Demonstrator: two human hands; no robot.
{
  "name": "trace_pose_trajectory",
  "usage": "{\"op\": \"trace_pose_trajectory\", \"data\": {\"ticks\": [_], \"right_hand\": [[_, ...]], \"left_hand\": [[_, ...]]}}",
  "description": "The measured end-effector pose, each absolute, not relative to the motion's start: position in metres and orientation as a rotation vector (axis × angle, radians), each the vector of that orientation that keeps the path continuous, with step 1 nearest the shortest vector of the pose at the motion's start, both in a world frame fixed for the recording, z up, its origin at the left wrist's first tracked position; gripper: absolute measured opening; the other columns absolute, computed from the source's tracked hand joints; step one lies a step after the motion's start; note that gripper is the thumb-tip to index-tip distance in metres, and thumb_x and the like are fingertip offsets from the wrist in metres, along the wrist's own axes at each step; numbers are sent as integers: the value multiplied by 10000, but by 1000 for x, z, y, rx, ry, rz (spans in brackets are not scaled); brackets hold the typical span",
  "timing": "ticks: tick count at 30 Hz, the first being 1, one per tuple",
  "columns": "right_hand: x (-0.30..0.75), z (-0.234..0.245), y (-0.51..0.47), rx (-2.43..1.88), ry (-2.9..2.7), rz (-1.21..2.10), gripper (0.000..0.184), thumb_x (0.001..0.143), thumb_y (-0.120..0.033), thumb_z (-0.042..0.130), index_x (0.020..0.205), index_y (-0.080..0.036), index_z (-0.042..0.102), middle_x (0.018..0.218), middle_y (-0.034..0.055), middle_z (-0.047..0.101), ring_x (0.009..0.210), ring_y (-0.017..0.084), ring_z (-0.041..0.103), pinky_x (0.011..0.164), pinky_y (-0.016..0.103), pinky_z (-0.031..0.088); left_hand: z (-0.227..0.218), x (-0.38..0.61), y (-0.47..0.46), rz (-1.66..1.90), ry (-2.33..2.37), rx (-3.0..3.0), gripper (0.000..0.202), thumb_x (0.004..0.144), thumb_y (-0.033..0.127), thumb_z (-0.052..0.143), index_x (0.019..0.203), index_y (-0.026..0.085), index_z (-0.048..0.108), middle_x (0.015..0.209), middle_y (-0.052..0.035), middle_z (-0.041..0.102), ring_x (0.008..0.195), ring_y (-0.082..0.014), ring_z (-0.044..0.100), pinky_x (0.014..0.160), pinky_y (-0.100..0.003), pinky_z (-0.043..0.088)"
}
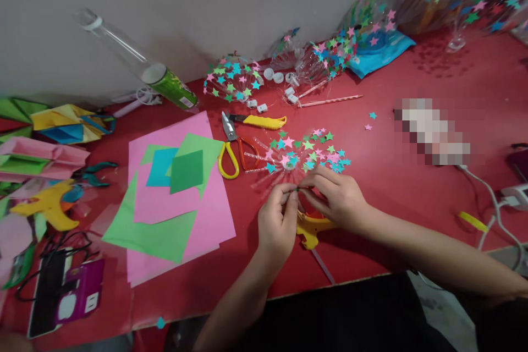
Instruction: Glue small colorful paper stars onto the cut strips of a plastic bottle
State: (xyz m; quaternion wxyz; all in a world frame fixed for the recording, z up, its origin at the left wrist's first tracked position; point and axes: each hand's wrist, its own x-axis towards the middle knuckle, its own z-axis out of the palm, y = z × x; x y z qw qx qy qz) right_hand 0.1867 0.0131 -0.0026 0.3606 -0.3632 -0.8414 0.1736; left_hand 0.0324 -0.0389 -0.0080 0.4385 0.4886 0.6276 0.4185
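My left hand (278, 223) and my right hand (340, 195) meet fingertip to fingertip near the table's front. Both are closed in a pinch; a speck of green shows between them, too small to name. Just beyond lies a clear plastic bottle base (290, 164), its cut strips splayed out. Pink, green and blue paper stars (308, 145) sit on and around those strips. Under my hands rests a yellow glue gun (310, 231), partly hidden, with a glue stick (324, 267) pointing toward me.
Pliers (229, 146), a yellow-handled cutter (264, 121) and red-handled scissors (249, 157) lie behind. Coloured paper sheets (218, 214) are at left, beside another yellow glue gun (49, 206). Star-covered plastic pieces (233, 77) and a green-labelled bottle (171, 85) line the wall. A white cable (490, 192) runs at right.
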Motion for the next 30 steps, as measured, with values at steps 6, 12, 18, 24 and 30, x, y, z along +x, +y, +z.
{"op": "trace_pose_trajectory", "data": {"ticks": [6,12,18,24,30], "right_hand": [[186,-2,13,-953,-2167,483,166,967,-200,465,868,-157,590,808,63,635,694,130,606,555,219,480],[188,-2,14,-975,-2127,446,144,963,-194,481,970,-165,622,866,59,664,729,131,633,588,224,501],[192,0,15,-1017,-2099,291,200,947,-175,519,1116,-175,627,933,62,685,756,134,656,594,229,517],[199,4,18,-966,-2075,161,221,917,-121,533,1099,-197,631,884,50,651,759,141,623,607,242,505],[208,5,29,-960,-2009,132,202,875,-89,552,1023,-190,645,906,74,647,815,185,596,715,324,504]], "left_hand": [[-1,32,-38,1009,1512,1217,238,935,365,528,1088,202,610,637,34,578,461,-68,479,464,-178,400],[2,31,-40,1015,1557,1284,308,936,353,530,1202,206,573,613,34,578,469,-79,478,461,-184,398],[7,31,-41,1068,1576,1317,355,931,337,537,1259,201,540,670,8,638,507,-94,535,499,-200,441],[11,31,-40,1185,1591,1263,219,906,307,571,1097,206,536,620,41,625,439,-65,495,456,-172,413],[8,25,-37,1319,1708,1226,165,839,301,670,870,201,543,562,68,580,425,-58,511,430,-155,401]]}}
